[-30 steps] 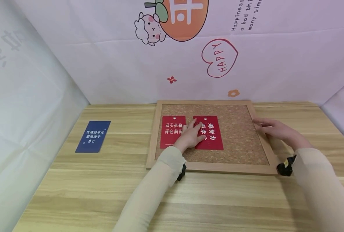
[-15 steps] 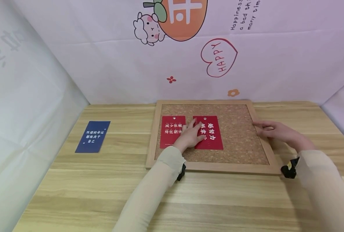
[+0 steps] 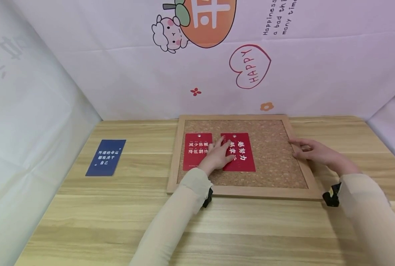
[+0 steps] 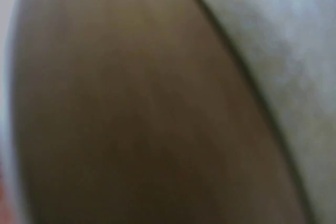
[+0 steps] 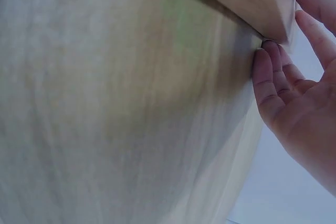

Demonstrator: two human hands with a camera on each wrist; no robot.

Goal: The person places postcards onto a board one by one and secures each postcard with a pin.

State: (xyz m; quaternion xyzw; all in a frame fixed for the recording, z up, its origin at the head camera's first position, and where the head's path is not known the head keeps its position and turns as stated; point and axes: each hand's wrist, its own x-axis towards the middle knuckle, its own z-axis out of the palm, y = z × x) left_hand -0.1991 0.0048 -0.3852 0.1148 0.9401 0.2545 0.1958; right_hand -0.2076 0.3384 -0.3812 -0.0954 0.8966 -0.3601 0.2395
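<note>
Red card (image 3: pixel 246 152) lay at the board's (image 3: pixel 260 191) middle, under the spread, loosely straight fingers of my left hand (image 3: pixel 216 157), which gripped nothing; how hard they pressed, I cannot tell. My right hand (image 3: pixel 317 152) held the board's right edge, some digits on top, others bent against its side. The step, as I judged it, was steadying card and board: light, even pressure seemed best, with the right hand taking any slip; pushing sideways risked skewing the card. A silvery dot (image 3: pixel 234 136), perhaps a pin, showed at its top.

It read 越努力 越幸, the last character half covered. The other card (image 3: pixel 193 152), at the board's left, said 减少依賴 降低期待, its end partly hidden. Well left of the board, the blue card (image 3: pixel 105 157) read 所谓的命运都取决于自己. Behind the board, a heart (image 3: pixel 249 66) said HAPPY.
</note>
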